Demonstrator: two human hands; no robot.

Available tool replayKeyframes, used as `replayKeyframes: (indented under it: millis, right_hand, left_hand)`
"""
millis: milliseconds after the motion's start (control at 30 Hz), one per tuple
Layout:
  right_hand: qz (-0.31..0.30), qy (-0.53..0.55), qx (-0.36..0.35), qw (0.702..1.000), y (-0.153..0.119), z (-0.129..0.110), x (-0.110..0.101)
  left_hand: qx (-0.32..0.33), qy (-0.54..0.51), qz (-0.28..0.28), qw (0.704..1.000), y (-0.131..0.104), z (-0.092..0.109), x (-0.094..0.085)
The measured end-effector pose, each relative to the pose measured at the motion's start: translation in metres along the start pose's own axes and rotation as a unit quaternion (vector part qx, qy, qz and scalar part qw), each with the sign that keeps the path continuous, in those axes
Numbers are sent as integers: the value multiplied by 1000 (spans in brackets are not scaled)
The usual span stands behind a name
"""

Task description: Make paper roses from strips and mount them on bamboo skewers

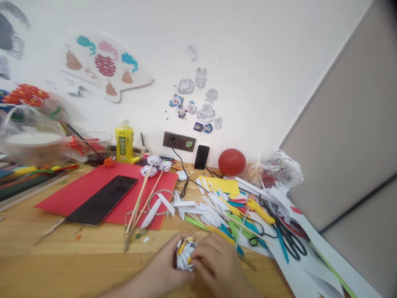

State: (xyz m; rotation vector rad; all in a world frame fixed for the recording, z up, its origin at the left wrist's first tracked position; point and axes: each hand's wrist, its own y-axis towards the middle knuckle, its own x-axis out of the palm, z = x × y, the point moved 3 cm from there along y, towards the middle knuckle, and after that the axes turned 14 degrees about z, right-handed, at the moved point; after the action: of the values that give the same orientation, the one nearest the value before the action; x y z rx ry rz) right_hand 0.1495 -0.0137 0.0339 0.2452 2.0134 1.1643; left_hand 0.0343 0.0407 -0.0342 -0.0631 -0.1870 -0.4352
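A small ball-like bundle of folded white and yellow paper strips (186, 253) is held between my hands, low in the middle of the head view. My left hand (169, 260) is wrapped round its left side, thumb below and fingers behind. My right hand (214, 258) touches its right side, fingertips pinched at a yellow strip. Behind the hands lies a heap of folded paper strips (201, 211), mostly white with some yellow, green and blue. Thin sticks with crumpled white paper flowers (149, 170) rest on red paper (77, 194).
A dark tablet (102, 200) lies on the red paper. Behind stand a yellow bottle (124, 140), a phone (201, 157) and a red balloon (232, 162). Black scissors (288, 238), a yellow glue gun (260, 211) and white paper sheets (304, 269) are at the right.
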Motion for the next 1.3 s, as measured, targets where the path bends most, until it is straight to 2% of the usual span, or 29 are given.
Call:
replayKeyframes:
  millis: [133,233,500,733,800,1000,1067,1133,1200,1300]
  right_hand:
    - [8,-78,-102,992,-2,-6,3]
    - [25,-111,-135,984,-3,-8,5]
    - [105,-39,-116,987,0,-11,1]
    - [58,27,2,998,-2,-3,4]
    - [51,8,-3,999,-3,-3,6]
    - [54,-58,-96,992,-3,-9,9]
    - [56,-25,-63,996,-3,-8,7]
    - [54,28,15,998,-4,-4,6]
    - [52,70,89,992,-5,0,5]
    - [39,94,157,982,-6,4,5]
  left_hand:
    - [1,38,12,999,-3,5,-1]
    - [0,53,18,998,-4,5,-1]
    - [33,59,43,997,-2,3,-2]
    - [48,94,84,991,-6,15,-3]
    - [59,122,87,987,-6,15,-4]
    - [69,174,104,977,-6,11,-6]
    - [76,177,107,975,-6,13,-6]
    - [88,179,112,974,-6,15,-6]
    - [94,185,115,971,-7,16,-6]
    - [98,195,115,969,-7,16,-5]
